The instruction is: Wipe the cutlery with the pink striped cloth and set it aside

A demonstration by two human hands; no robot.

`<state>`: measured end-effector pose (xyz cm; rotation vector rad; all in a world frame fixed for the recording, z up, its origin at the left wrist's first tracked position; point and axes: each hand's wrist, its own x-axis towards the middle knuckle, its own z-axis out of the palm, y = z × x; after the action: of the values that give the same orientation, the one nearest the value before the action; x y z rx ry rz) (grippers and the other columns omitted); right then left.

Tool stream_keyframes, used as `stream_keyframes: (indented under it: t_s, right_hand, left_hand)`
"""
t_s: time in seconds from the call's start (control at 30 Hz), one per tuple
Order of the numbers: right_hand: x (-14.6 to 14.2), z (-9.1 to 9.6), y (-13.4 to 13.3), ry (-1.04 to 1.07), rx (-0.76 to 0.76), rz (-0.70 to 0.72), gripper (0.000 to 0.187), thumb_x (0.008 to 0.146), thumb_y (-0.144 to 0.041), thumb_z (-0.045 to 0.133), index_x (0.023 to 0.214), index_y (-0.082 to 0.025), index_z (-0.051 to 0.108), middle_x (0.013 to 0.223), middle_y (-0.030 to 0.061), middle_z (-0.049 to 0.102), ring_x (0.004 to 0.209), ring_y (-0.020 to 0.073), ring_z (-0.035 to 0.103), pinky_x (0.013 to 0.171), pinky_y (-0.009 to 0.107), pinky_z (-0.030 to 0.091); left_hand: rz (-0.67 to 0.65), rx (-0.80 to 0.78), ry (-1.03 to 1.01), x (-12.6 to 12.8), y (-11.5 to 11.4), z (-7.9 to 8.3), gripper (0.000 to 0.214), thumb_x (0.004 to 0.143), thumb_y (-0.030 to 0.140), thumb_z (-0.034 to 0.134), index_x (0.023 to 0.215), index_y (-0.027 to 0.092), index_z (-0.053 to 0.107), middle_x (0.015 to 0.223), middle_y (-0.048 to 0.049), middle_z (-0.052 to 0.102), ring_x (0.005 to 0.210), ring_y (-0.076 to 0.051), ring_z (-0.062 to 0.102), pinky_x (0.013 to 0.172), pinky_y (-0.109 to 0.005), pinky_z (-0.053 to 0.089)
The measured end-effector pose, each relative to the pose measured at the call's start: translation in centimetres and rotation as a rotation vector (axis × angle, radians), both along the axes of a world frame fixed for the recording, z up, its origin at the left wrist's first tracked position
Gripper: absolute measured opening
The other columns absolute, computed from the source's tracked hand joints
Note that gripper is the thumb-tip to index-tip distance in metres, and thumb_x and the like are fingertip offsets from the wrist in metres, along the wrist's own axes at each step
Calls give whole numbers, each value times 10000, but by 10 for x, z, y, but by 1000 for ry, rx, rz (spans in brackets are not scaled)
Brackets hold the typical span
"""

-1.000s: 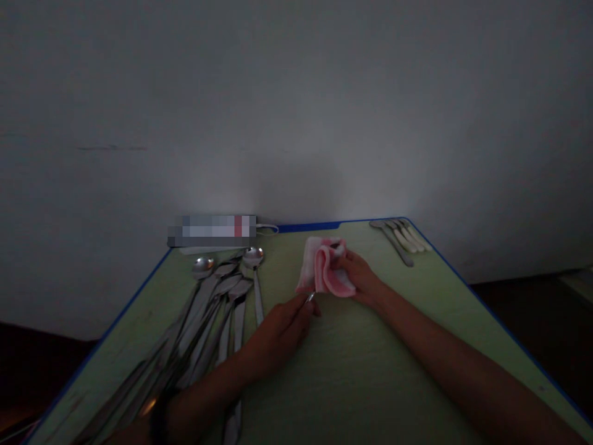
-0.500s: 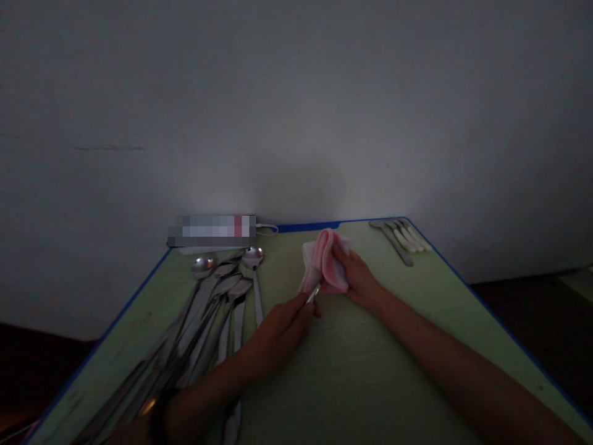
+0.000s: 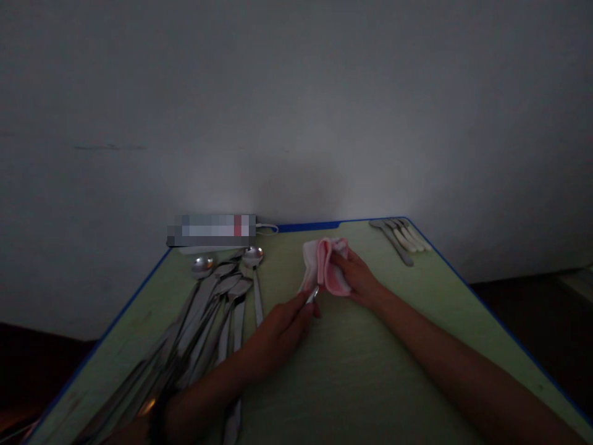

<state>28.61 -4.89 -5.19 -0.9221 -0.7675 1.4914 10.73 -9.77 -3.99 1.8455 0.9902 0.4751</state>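
Observation:
My left hand (image 3: pixel 283 330) is closed around a piece of metal cutlery (image 3: pixel 314 294), of which only a short shiny stretch shows. Its far end goes into a folded pink-and-white cloth (image 3: pixel 327 267), so I cannot tell what kind of cutlery it is. With fingers wrapped into the cloth's right side, my right hand (image 3: pixel 362 279) grips the cloth around that hidden end. Both hands are over the middle of the table. Beside my left forearm lies a pile of metal spoons and other long-handled cutlery (image 3: pixel 204 321).
At the far right corner, a metal spoon (image 3: pixel 393 244) lies alongside several pale-handled pieces of cutlery (image 3: pixel 407 237). A blurred-out box-like object (image 3: pixel 213 230) with a white cord stands at the back left. The green table (image 3: pixel 370 371) has a blue edge and meets a grey wall (image 3: pixel 296 111).
The cloth has shifted slightly down and its folds have changed shape, with my right hand moving along with it. My left hand stays nearly still on the cutlery.

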Motion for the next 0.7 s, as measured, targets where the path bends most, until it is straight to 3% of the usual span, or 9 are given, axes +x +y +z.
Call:
stream_keyframes:
  t_s: [0.33, 0.6, 0.7]
  right_hand:
    - [-5, 0, 0, 16, -6, -74, 400, 667, -542, 588, 775, -158, 572, 724, 45, 653, 695, 170, 597, 600, 262, 442]
    - [3, -3, 0, -50, 76, 22, 269, 592, -236, 675, 842, -194, 584, 707, -35, 622, 632, 118, 552, 618, 243, 434]
    - [3, -2, 1, -56, 76, 10, 285, 590, -225, 674, 855, -212, 568, 735, -40, 618, 651, 120, 550, 633, 245, 436]
  left_hand:
    - [31, -16, 0, 2, -1, 1, 308, 897, 381, 300, 887, 167, 521, 615, 31, 460, 555, -109, 442, 522, -209, 367]
    - [44, 31, -3, 0, 1, -4, 296, 899, 371, 315, 889, 173, 535, 639, 27, 492, 559, -106, 447, 543, -211, 358]
    - [29, 24, 8, -1, 1, -6, 290, 899, 370, 318, 880, 171, 527, 640, 27, 487, 558, -104, 438, 529, -205, 352]
